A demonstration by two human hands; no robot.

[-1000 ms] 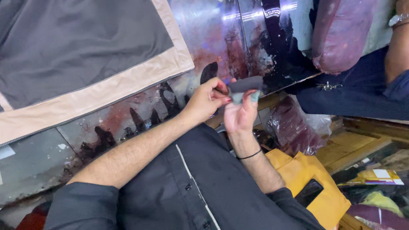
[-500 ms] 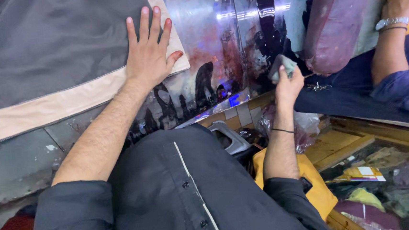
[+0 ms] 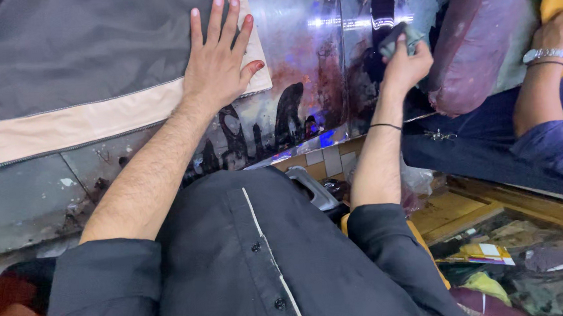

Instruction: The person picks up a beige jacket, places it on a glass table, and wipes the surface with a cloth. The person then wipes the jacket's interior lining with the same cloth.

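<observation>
My left hand (image 3: 217,65) lay flat, fingers spread wide, on the dark grey fabric piece w/ beige border (image 3: 77,73), pressing its corner on the worn, stained bench (image 3: 301,64). My right hand (image 3: 406,63) was raised over the bench's far part, its grip closed around a small grey-green block (image 3: 397,36). Another person's arm w/ a wristwatch (image 3: 544,55) rested well apart, at right.
</observation>
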